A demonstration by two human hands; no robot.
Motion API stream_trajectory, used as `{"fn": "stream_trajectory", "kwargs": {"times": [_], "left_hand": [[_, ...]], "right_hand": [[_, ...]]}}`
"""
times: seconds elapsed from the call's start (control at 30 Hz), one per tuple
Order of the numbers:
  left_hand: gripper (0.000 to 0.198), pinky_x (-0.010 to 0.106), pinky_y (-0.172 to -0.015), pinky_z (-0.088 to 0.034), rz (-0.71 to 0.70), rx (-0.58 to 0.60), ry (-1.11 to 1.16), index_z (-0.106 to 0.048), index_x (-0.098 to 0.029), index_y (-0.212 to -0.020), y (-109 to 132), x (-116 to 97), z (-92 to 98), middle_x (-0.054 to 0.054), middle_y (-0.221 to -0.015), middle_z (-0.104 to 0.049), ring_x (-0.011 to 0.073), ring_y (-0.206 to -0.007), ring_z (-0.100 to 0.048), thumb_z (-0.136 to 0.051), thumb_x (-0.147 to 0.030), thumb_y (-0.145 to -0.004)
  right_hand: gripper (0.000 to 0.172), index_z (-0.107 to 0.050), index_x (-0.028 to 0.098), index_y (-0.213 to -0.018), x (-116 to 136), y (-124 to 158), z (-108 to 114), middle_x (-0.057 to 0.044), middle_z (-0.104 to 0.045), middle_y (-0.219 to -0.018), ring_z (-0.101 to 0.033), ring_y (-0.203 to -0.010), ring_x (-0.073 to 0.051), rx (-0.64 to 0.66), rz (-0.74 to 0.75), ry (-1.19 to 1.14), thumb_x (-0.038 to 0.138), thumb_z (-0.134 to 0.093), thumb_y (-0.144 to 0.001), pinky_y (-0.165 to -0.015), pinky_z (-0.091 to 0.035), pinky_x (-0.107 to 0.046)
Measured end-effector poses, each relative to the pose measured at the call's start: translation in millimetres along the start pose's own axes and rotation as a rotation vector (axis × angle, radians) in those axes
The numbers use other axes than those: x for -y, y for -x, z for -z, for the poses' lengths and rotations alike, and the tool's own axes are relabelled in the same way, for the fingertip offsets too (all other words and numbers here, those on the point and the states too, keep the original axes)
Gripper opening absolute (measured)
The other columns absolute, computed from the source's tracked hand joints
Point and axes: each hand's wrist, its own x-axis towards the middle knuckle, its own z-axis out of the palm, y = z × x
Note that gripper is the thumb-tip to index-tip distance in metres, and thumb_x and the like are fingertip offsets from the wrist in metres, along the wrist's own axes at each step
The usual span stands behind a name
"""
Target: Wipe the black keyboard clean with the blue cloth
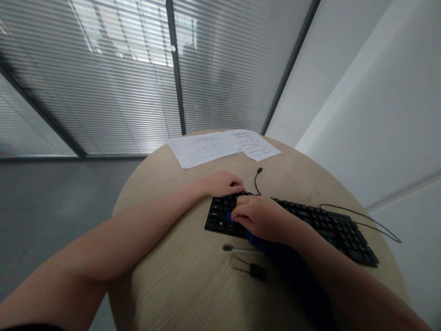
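Observation:
A black keyboard [217,216] lies at a slant across the round table. My left hand [225,184] is at its back left edge, with curled fingers gripping the rim. Over the left-hand keys, my right hand [257,216] is closed in a pinch on a blue cloth [229,217]. More dark blue fabric shows beneath the right wrist and forearm. In front of the keyboard lie a small brush [227,248] with dark bristles and a wire keycap puller [257,272] with a black handle. My right hand and forearm hide the middle keys.
Printed paper sheets [203,149] lie at the far side of the wooden table [186,257]. A short cable with a plug [259,170] pokes out behind the keyboard. A thin black cable [379,225] loops at the right. Blinds [113,92] and a white wall [389,115] stand beyond.

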Motion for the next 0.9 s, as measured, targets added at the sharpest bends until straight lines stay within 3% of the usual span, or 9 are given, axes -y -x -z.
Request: {"fn": "stream_trajectory", "kwargs": {"times": [0.23,0.47,0.73,0.9], "left_hand": [[0.037,0.029,-0.068,-0.038,0.027,0.023,0.015,-0.073,-0.022,-0.095,-0.5,-0.3,0.4,0.004,-0.087,-0.072,0.0174,-0.076,-0.060,-0.046,-0.046,-0.098],[0.039,0.029,-0.069,-0.039,0.020,0.023,0.004,-0.071,-0.021,-0.092,-1.4,0.0,0.0,0.004,-0.087,-0.072,0.0179,-0.078,-0.061,-0.044,-0.047,-0.098],[0.039,0.029,-0.067,-0.038,0.024,0.018,-0.015,-0.071,-0.021,-0.090,-0.1,-0.5,0.7,0.004,-0.086,-0.071,0.0174,-0.075,-0.059,-0.043,-0.048,-0.098],[0.039,0.028,-0.066,-0.037,0.002,0.004,-0.004,-0.072,-0.022,-0.093,0.0,-0.5,-0.4,0.004,-0.088,-0.072,0.0173,-0.077,-0.060,-0.043,-0.048,-0.098]], "right_hand": [[0.019,-0.076,0.021,-0.095,-9.8,4.9,8.6,-0.003,-0.066,-0.096,-0.060,-0.085,-0.014,0.078,-0.038,0.007,0.020,-0.057,-0.096,-0.075,-0.040,-0.026],[0.021,-0.076,0.020,-0.096,-5.5,1.0,1.6,-0.004,-0.065,-0.097,-0.060,-0.087,-0.014,0.059,0.019,0.027,0.020,-0.056,-0.098,-0.077,-0.041,-0.026],[0.022,-0.077,0.023,-0.092,-4.6,5.6,9.2,-0.001,-0.066,-0.095,-0.060,-0.083,-0.014,0.134,0.014,0.072,0.020,-0.055,-0.097,-0.070,-0.037,-0.027],[0.021,-0.077,0.024,-0.094,-7.5,5.1,8.9,-0.001,-0.066,-0.097,-0.060,-0.084,-0.013,0.104,0.015,0.030,0.021,-0.057,-0.097,-0.071,-0.037,-0.026]]}}
